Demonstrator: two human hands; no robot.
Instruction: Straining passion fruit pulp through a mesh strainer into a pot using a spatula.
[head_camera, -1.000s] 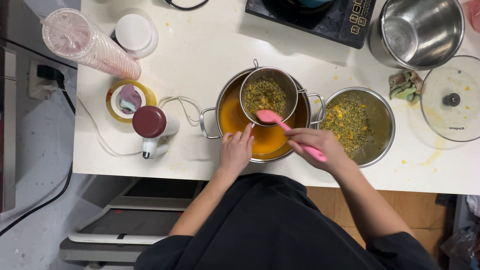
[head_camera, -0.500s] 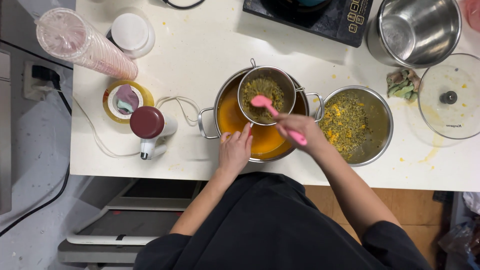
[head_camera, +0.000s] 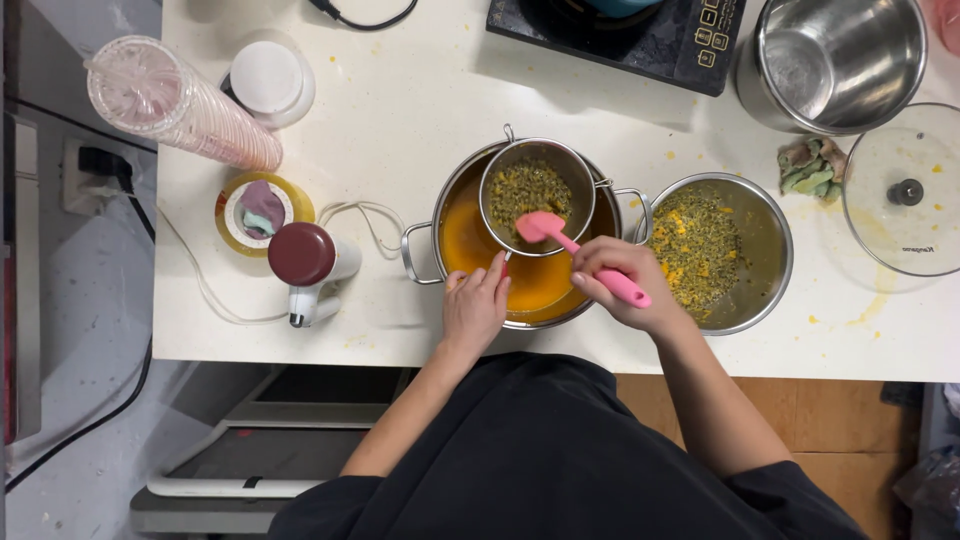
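White counter; right hand gripping spatula.

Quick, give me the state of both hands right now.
Left hand: closed on the strainer handle at the pot rim.
Right hand: closed around the pink spatula, blade in the strainer.

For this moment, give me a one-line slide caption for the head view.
Right hand presses a pink spatula into pulp in a strainer over a pot of orange liquid; left hand steadies the strainer handle.
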